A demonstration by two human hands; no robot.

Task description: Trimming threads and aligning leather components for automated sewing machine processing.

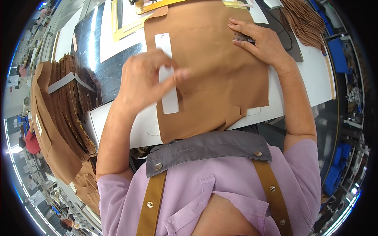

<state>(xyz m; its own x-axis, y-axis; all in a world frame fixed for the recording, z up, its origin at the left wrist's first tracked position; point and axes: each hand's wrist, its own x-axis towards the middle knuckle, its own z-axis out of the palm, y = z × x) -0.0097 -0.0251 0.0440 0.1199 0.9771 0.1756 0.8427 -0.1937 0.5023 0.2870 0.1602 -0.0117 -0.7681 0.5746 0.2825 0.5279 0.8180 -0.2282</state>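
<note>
A brown fabric panel (212, 74) lies on the white table (145, 126) in front of the person, its near edge close to the chest, with a small tab folded over at the upper left and another at the near right. On its left part rests a narrow white strip (170, 103), running lengthwise. The left hand (141, 80) hovers over this strip and hides its middle; its fingers are curled with the thumb pointing right, but motion blur makes it impossible to tell whether they grip anything. The right hand (263, 42) is at the panel's upper right edge, its fingers bent in a narrow hold around a small dark metallic tool (245, 37), mostly covered by the hand. Left of the panel are a glossy dark plate (108, 72) and a yellow frame-shaped template (123, 33) over white sheets. A thick stack of brown fabric pieces (65, 114) stands at the table's left end, a pale strip (61, 83) across its upper part; another brown stack (303, 23) lies at the upper right. The person wears a lilac shirt (232, 177) under a grey band (208, 151) with riveted brown straps (151, 202).
</note>
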